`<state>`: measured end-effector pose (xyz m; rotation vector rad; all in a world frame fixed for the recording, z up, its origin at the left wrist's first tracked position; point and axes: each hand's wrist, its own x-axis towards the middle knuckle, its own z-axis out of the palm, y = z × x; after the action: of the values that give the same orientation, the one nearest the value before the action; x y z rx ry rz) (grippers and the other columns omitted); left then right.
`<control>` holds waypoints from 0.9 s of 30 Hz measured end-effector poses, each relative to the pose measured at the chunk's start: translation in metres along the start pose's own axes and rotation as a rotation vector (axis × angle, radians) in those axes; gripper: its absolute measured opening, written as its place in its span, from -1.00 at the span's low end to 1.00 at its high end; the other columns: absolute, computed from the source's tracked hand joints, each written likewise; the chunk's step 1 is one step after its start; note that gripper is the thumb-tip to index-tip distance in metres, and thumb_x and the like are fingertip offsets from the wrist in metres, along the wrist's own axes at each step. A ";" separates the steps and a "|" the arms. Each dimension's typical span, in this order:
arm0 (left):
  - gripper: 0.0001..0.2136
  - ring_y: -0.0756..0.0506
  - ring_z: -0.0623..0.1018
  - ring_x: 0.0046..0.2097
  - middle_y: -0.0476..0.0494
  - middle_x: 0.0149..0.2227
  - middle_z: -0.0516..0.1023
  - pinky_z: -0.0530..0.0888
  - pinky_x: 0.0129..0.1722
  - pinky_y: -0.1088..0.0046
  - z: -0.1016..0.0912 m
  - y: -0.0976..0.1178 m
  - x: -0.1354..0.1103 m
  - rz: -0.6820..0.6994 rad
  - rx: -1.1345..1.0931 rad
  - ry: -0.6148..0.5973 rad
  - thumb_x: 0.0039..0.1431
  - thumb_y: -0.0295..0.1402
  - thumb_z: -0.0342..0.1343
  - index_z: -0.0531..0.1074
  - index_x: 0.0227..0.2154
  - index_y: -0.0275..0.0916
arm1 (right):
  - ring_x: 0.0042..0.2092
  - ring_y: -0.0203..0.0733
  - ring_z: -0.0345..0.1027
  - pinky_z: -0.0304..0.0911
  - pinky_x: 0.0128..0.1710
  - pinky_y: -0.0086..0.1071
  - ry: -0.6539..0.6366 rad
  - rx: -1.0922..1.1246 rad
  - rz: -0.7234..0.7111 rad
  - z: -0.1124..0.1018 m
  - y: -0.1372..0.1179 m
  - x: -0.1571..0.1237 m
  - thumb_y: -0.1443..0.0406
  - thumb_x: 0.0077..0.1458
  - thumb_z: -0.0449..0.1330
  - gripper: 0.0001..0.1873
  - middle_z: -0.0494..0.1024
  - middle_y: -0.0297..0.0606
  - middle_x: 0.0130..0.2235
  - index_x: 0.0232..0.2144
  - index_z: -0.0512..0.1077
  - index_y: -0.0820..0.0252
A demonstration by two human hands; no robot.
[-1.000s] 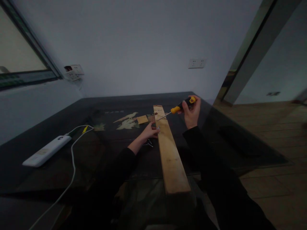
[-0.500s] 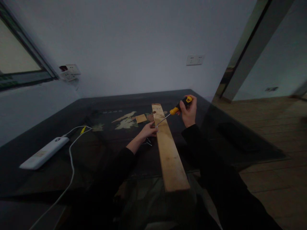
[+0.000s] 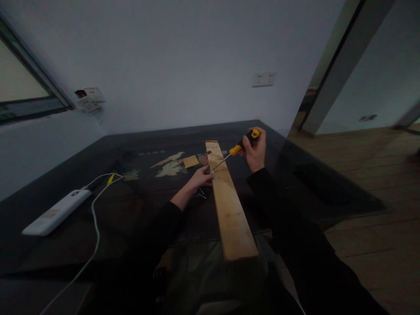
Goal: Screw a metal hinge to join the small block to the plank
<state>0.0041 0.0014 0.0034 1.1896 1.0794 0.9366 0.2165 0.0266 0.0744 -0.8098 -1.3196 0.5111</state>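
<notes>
Screwdriver [image 3: 235, 150] slanting over the wooden board [image 3: 229, 205], its handle wrapped in the closed right hand [image 3: 256, 151], its shaft running down toward the board's left edge; there the left hand [image 3: 201, 177] has its fingertips drawn in narrow, seemingly pinching a small metal piece [image 3: 213, 173], likely a screw, right where the tip comes down, though whether the two touch is too fine to make out. The likeliest trouble is a slip: the shaft leans well off upright, so a hard push could skid the tip off the metal and into those fingertips, or knock the piece over sideways. So near the edge, the wood might split too. The board lies lengthwise toward the person, its near end reaching past the worktop [image 3: 114, 151] edge, and with the left hand busy at the metal piece, little seems to keep the board from swivelling under pressure. Compared with a second ago, the tip has come off the bare wood just beyond the fingers and down to the metal piece, while the left hand keeps its place at the edge. Just beside that hand, some loose metal pieces [image 3: 201, 194] lie where a wrist could sweep them away; farther left, the tan square [image 3: 190, 162] and the white box [image 3: 57, 213] with its cable [image 3: 96, 218] sit clear of the work
</notes>
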 end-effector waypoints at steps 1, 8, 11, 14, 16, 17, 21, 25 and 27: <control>-0.44 -0.01 0.57 -0.39 -0.14 -0.26 0.55 0.57 -0.41 0.48 0.000 0.000 0.000 -0.002 0.003 0.004 0.04 -0.53 0.23 0.32 0.14 -0.26 | -0.56 -0.36 0.25 0.25 -0.59 -0.38 -0.003 -0.002 0.002 0.000 0.001 0.000 0.01 0.12 0.11 -0.53 0.32 -0.37 -0.34 -0.01 0.09 -0.01; -0.44 0.01 0.55 -0.41 -0.14 -0.27 0.55 0.55 -0.43 0.51 0.004 0.005 -0.004 -0.011 0.020 0.024 0.04 -0.53 0.24 0.32 0.15 -0.27 | -0.54 -0.34 0.30 0.34 -0.56 -0.34 -0.009 -0.016 0.003 0.000 0.005 0.000 0.05 0.14 0.11 -0.55 0.37 -0.34 -0.31 0.01 0.10 -0.01; -0.46 0.02 0.55 -0.42 -0.13 -0.27 0.54 0.54 -0.45 0.53 0.004 0.004 -0.004 -0.024 0.025 0.040 0.06 -0.54 0.22 0.32 0.15 -0.25 | -0.54 -0.34 0.30 0.35 -0.56 -0.34 -0.022 -0.027 -0.002 -0.001 0.005 0.001 0.05 0.14 0.12 -0.56 0.37 -0.34 -0.32 0.01 0.11 -0.02; -0.46 0.02 0.55 -0.42 -0.14 -0.25 0.53 0.54 -0.46 0.52 0.004 0.004 -0.002 -0.030 0.028 0.051 0.08 -0.56 0.19 0.31 0.17 -0.26 | -0.50 -0.32 0.32 0.35 -0.56 -0.35 -0.049 -0.034 -0.028 -0.003 0.004 0.001 0.05 0.14 0.11 -0.55 0.37 -0.32 -0.29 0.02 0.11 -0.02; -0.44 0.02 0.55 -0.43 -0.15 -0.25 0.53 0.54 -0.46 0.52 0.004 0.004 -0.002 -0.032 0.033 0.059 0.09 -0.56 0.18 0.28 0.19 -0.28 | -0.45 -0.29 0.33 0.35 -0.55 -0.35 -0.077 -0.046 -0.044 -0.004 0.002 0.002 0.03 0.14 0.10 -0.54 0.36 -0.31 -0.27 0.03 0.11 -0.03; -0.43 0.01 0.55 -0.43 -0.16 -0.24 0.53 0.54 -0.46 0.51 0.004 0.004 -0.003 -0.033 0.034 0.063 0.09 -0.56 0.18 0.27 0.20 -0.29 | -0.42 -0.28 0.34 0.35 -0.54 -0.35 -0.097 -0.057 -0.046 -0.004 0.001 0.002 0.02 0.14 0.10 -0.53 0.36 -0.30 -0.26 0.03 0.11 -0.03; -0.40 0.00 0.56 -0.39 -0.20 -0.22 0.54 0.56 -0.41 0.48 0.004 0.004 -0.003 -0.022 0.025 0.045 0.10 -0.54 0.19 0.22 0.23 -0.32 | -0.37 -0.26 0.32 0.38 -0.49 -0.31 -0.200 -0.079 -0.069 -0.003 -0.007 0.011 0.03 0.12 0.10 -0.51 0.36 -0.30 -0.24 0.06 0.13 -0.04; -0.38 -0.01 0.56 -0.38 -0.20 -0.21 0.53 0.56 -0.40 0.46 0.004 0.003 -0.003 -0.031 0.032 0.069 0.09 -0.53 0.22 0.22 0.24 -0.29 | -0.37 -0.27 0.30 0.40 -0.44 -0.29 -0.346 -0.078 -0.146 0.002 -0.021 0.026 0.15 0.09 0.17 -0.54 0.35 -0.33 -0.25 0.05 0.22 -0.04; -0.34 -0.01 0.56 -0.39 -0.19 -0.21 0.52 0.56 -0.41 0.46 0.005 0.003 -0.003 -0.039 0.034 0.097 0.09 -0.52 0.23 0.18 0.26 -0.26 | -0.37 -0.29 0.29 0.39 -0.43 -0.31 -0.429 -0.094 -0.174 0.007 -0.031 0.034 0.20 0.08 0.19 -0.57 0.34 -0.34 -0.26 0.03 0.26 -0.04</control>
<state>0.0078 -0.0025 0.0074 1.1563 1.1960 0.9571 0.2128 0.0334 0.1203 -0.6748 -1.8043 0.5036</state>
